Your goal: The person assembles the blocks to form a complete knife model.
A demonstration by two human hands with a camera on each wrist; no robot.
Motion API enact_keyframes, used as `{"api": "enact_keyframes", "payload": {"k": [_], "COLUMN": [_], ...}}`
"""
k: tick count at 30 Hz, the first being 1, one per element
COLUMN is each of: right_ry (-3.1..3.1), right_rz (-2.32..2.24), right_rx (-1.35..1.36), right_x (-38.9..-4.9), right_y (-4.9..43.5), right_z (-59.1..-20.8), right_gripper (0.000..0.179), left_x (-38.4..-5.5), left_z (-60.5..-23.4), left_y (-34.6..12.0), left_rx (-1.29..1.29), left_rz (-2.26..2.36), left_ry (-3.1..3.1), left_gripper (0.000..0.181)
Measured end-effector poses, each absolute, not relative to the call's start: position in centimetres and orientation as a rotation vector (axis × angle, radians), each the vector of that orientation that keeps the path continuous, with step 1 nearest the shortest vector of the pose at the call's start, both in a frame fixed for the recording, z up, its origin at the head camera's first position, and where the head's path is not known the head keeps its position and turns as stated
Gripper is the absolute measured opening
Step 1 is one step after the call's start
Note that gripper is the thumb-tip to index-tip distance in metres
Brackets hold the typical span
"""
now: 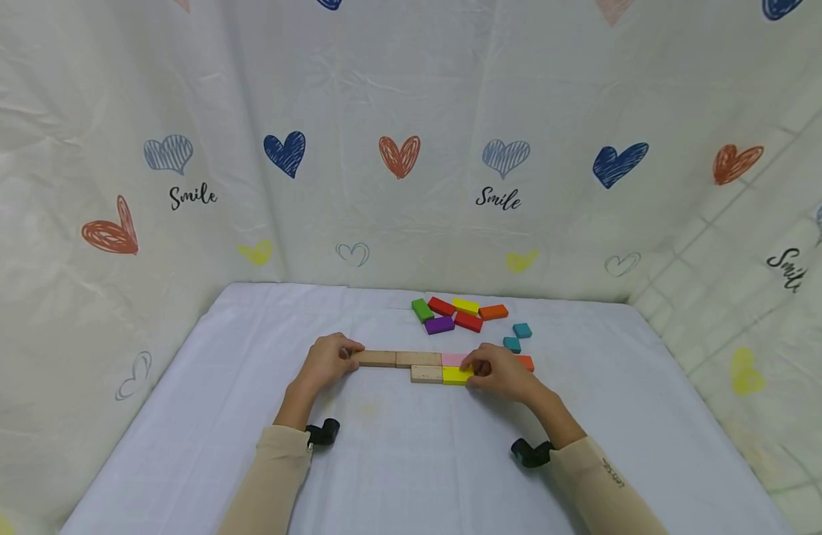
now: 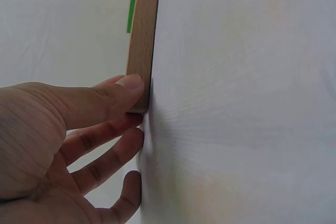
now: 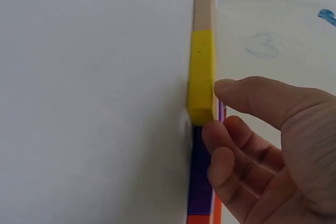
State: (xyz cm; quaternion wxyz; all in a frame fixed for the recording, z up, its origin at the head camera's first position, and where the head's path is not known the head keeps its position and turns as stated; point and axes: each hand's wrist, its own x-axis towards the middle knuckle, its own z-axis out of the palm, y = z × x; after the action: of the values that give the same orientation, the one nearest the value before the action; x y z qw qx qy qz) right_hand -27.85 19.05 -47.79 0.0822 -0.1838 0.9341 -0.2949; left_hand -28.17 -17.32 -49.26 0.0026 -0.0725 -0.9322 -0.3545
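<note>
My left hand [image 1: 328, 360] pinches the left end of a plain wooden block [image 1: 376, 359] between thumb and fingers. Its other fingers are bent apart beside the end in the left wrist view. A second wooden block [image 1: 418, 360] and a pink block [image 1: 453, 360] continue that row. In front lie a shorter-looking wooden block [image 1: 426, 374] and a yellow block [image 1: 456, 375], end to end. My right hand [image 1: 498, 373] holds the yellow block near its right end, thumb at its upper edge. Beyond it runs a dark purple block [image 3: 202, 171], hidden under the hand in the head view.
An orange block [image 1: 526, 363] shows right of my right hand. Two small teal blocks [image 1: 522, 331] lie behind it. Farther back sit loose green [image 1: 422, 310], purple [image 1: 440, 325], red [image 1: 468, 321], yellow [image 1: 466, 305] and orange blocks [image 1: 494, 312]. A printed curtain [image 1: 397, 223] borders the white table.
</note>
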Motion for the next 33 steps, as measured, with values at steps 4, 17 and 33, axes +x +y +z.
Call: {"api": "enact_keyframes", "payload": {"k": [4, 17, 33], "right_ry": [2.817, 2.776, 2.779], "right_rz": [-0.94, -1.131, -1.036], "right_rx": [-0.531, -0.373, -0.3], "right_x": [-29.0, -34.1, -37.0], "right_y": [19.6, 21.8, 21.4], "right_z": [-47.2, -46.7, -48.0], "right_gripper": [0.023, 0.042, 0.045], "left_x": [-28.3, -28.2, -28.1], "left_z": [-49.3, -49.3, -49.3], "left_y": [-17.3, -17.4, -17.4], "left_rx": [-0.225, -0.251, -0.246], "left_rz": [-1.113, -1.1, -1.115], "left_ry": [-2.928, -2.919, -2.922], "left_gripper": [0.03, 0.03, 0.03]}}
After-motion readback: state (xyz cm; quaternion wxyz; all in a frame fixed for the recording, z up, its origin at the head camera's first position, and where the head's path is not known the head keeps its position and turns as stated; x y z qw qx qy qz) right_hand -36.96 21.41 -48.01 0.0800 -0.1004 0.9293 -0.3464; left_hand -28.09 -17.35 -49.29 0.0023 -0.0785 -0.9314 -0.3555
